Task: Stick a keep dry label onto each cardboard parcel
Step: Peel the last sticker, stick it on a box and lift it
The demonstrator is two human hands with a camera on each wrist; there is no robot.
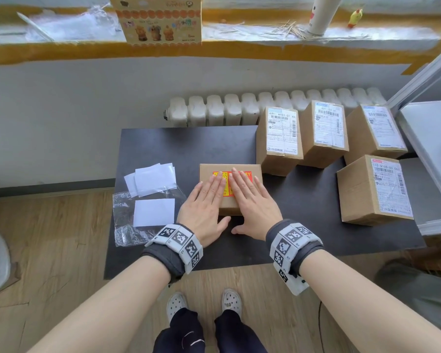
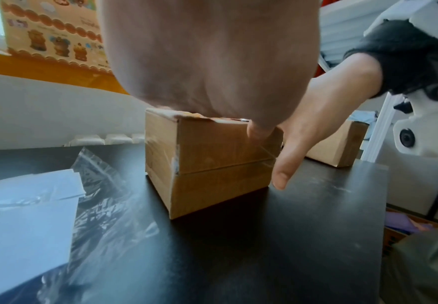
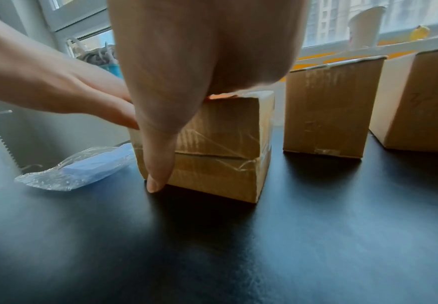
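You are pressing the keep dry label flat on one parcel.

Your left hand [image 1: 204, 203] and right hand [image 1: 250, 200] lie flat, each grip wide, holding nothing, on the red and yellow label [image 1: 227, 180] atop the parcel [image 1: 229, 209] mid worktop [image 1: 178, 143]. Next, I think, you peel a new label at 9 o'clock for the four parcels [image 1: 280, 141] at 2 o'clock.

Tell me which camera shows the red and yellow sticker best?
The head view: the keep dry label lies face-up on the parcel, partly under both hands. The right wrist view catches an orange sliver; the left wrist view barely its edge.
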